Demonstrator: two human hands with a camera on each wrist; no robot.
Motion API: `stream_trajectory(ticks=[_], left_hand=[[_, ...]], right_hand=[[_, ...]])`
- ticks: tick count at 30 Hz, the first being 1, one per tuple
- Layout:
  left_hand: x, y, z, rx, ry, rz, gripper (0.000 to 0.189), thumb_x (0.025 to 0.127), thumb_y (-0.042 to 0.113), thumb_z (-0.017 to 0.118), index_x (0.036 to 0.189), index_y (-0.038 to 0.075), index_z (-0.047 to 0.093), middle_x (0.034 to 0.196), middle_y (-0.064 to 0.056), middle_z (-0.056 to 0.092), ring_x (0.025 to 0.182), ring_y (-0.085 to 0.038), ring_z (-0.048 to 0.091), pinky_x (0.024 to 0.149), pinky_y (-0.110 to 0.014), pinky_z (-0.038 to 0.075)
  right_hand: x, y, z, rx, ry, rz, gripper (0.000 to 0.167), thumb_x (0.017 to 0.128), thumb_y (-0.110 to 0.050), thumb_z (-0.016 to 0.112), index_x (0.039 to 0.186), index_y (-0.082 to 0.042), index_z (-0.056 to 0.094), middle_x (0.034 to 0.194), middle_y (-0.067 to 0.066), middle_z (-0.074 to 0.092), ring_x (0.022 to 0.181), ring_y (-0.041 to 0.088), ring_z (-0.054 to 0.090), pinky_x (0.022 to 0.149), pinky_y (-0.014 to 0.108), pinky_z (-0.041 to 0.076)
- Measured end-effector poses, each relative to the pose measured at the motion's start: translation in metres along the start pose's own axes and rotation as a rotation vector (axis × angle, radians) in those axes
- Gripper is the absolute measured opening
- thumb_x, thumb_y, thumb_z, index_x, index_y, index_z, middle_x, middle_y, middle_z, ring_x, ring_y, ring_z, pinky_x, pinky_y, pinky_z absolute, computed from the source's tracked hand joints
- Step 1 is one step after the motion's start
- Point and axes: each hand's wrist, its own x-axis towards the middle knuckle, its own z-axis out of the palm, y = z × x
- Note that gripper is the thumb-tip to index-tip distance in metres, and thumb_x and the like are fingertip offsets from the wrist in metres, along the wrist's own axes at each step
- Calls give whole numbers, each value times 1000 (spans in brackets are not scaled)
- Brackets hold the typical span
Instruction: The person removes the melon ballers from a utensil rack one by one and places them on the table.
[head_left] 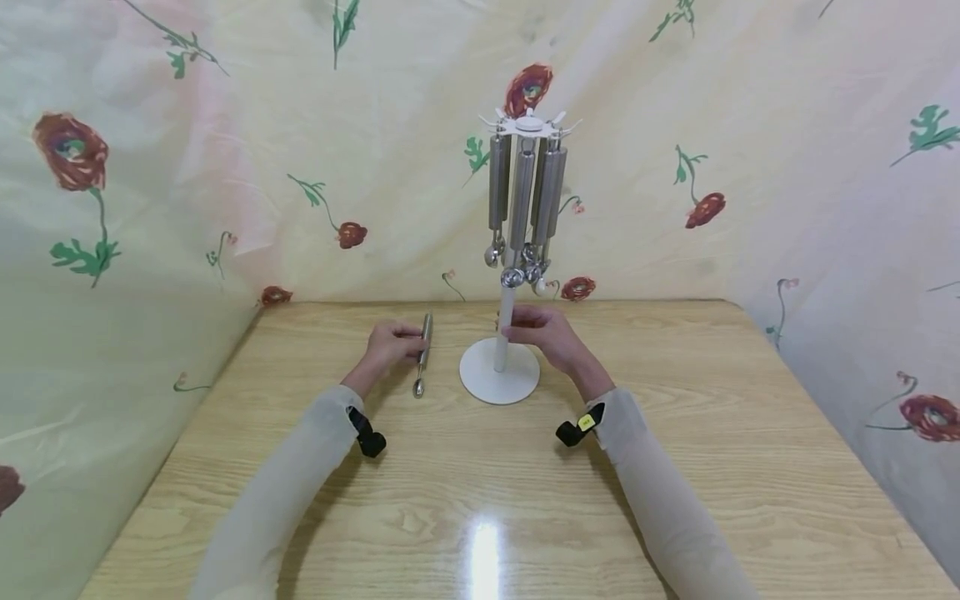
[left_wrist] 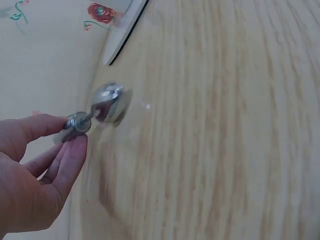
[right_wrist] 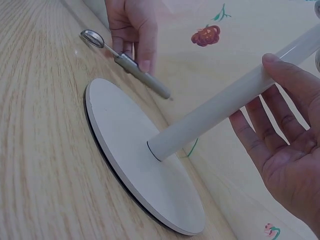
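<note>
While left hand [head_left: 390, 343] pinches one metal scoop [right_wrist: 150, 82], right hand [head_left: 550, 333] gripping one white stand [head_left: 507, 300]

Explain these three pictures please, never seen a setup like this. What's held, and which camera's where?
No robot here: a person works bare-handed. The wide picture comes from a head-worn camera looking forward and down; the two closer ones come from wrist cameras, one per arm. On the wooden table stands a white stand with a round base; metal-handled utensils hang from its top. The left hand pinches a spoon-like utensil; the right hand holds the stand's pole.
</note>
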Motion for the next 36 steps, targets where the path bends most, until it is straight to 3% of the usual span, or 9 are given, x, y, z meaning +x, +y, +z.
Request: stream_trajectory(ticks=[5, 9, 12, 19, 30, 36], left_hand=[[-1, -4, 3, 26, 24, 22, 32, 89, -2, 74, 120, -9, 68, 111, -25, 73, 72, -13, 71, 71, -27, 65], [-3, -3, 7, 94, 43, 45, 32, 89, -3, 74, 120, -7, 68, 114, -26, 71, 79, -17, 72, 74, -28, 65], [-5, -3, 9, 171, 43, 86, 34, 89, -3, 74, 123, -6, 67, 112, -24, 70, 82, -18, 71, 73, -27, 65], [-4, -5, 10, 291, 29, 175, 38, 89, 0, 74, 126, -4, 66, 105, -23, 70, 72, -14, 68, 66, -20, 62], [-5, -4, 7, 281, -13, 155, 43, 92, 3, 72, 133, -5, 61, 111, -26, 69, 77, -16, 69, 71, -23, 63], [-5, -1, 3, 305, -32, 116, 44, 96, 8, 68, 137, -4, 57, 121, -26, 65, 91, -25, 72, 79, -27, 64]], right_hand=[[0, -1, 0, -4, -8, -2, 46, 94, -2, 70, 134, 14, 54, 110, -1, 75, 107, 16, 69, 95, 30, 60], [-1, -1, 0, -12, -6, 4, 44, 95, -2, 69, 134, 12, 57, 109, -3, 75, 107, 16, 69, 95, 29, 60], [-1, -1, 0, -7, -4, 6, 41, 94, -2, 70, 132, 10, 60, 108, -4, 75, 105, 15, 69, 94, 29, 60], [-2, -4, 1, -3, 1, 2, 39, 94, -2, 70, 130, 8, 62, 110, 0, 75, 106, 16, 70, 95, 29, 60], [-1, -3, 1, 0, -5, -6, 39, 94, -2, 71, 130, 9, 61, 108, -2, 76, 105, 15, 70, 94, 28, 60], [0, 0, 0, 0, -6, -4, 40, 94, -3, 71, 131, 9, 61, 108, -3, 75, 105, 15, 70, 95, 29, 60]])
